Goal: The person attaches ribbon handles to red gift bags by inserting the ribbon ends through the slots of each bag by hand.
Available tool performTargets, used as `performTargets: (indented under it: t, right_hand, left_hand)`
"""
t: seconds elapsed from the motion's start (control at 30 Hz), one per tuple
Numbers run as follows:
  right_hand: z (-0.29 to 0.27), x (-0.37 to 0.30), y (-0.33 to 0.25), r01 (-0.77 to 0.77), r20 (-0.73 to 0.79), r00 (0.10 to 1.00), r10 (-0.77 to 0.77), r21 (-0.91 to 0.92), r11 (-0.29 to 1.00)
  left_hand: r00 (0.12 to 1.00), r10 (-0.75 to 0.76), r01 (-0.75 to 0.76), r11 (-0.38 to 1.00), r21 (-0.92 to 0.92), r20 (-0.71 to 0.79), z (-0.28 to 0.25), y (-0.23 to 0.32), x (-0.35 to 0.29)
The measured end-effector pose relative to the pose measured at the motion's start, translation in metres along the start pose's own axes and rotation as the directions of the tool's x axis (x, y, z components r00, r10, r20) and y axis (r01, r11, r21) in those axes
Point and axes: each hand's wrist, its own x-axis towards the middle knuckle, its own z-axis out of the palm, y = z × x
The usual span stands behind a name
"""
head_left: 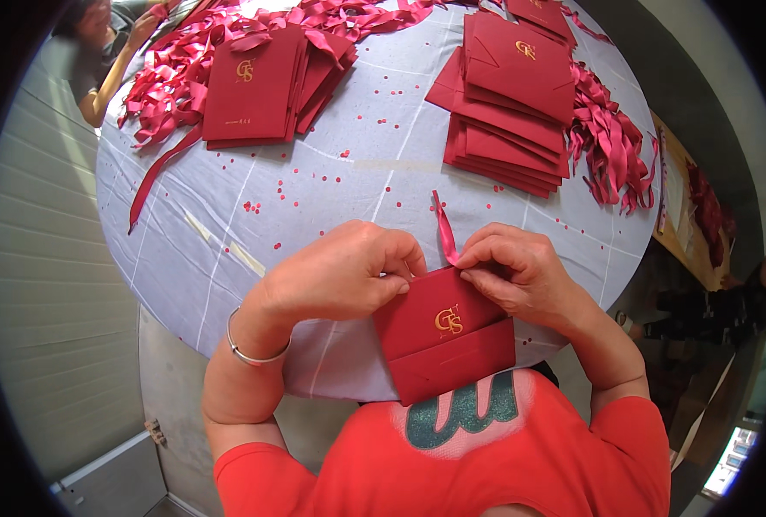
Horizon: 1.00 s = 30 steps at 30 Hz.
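Pale desk (357, 202) ahead; the red bag (452, 366) is pinched by the left grip (340, 267), just below it, its pink ribbon (446, 237) by the right grip (525, 271); threading seems in hand, a gentle pull looks called for.

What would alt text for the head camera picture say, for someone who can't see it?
A person's left fingers pinch the top edge of a red paper bag while the right fingers hold a pink ribbon there. Beyond, a pale tablecloth bears stacked red bags, ribbon heaps and scattered red dots.
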Motion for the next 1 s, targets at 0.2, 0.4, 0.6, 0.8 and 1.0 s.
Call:
performTargets:
  t: [0.2, 0.4, 0.6, 0.8, 1.0]
  right_hand:
    - [-0.006, 0.001, -0.019, 0.126, -0.062, 0.990, -0.130, -0.062, 0.990]
    - [0.003, 0.010, -0.038, 0.200, 0.112, 0.966, -0.234, 0.249, 0.948]
    - [0.016, 0.006, -0.026, 0.126, 0.176, 0.976, -0.126, 0.013, 0.992]
    - [0.027, 0.006, -0.026, 0.154, 0.158, 0.978, -0.137, -0.094, 0.984]
    - [0.035, 0.008, -0.025, 0.207, 0.142, 0.972, -0.185, -0.164, 0.964]
  left_hand:
    - [0.921, -0.295, 0.328, 0.940, -0.095, 0.255, -0.006, -0.002, 0.007]
    - [0.900, -0.321, 0.380, 0.910, -0.166, 0.296, -0.015, 0.000, 0.004]
    - [0.922, -0.226, 0.269, 0.958, -0.101, 0.316, -0.016, -0.007, 0.002]
    - [0.892, -0.296, 0.364, 0.918, -0.156, 0.343, -0.015, -0.012, 0.004]
    - [0.861, -0.345, 0.436, 0.880, -0.191, 0.374, -0.018, -0.014, 0.006]
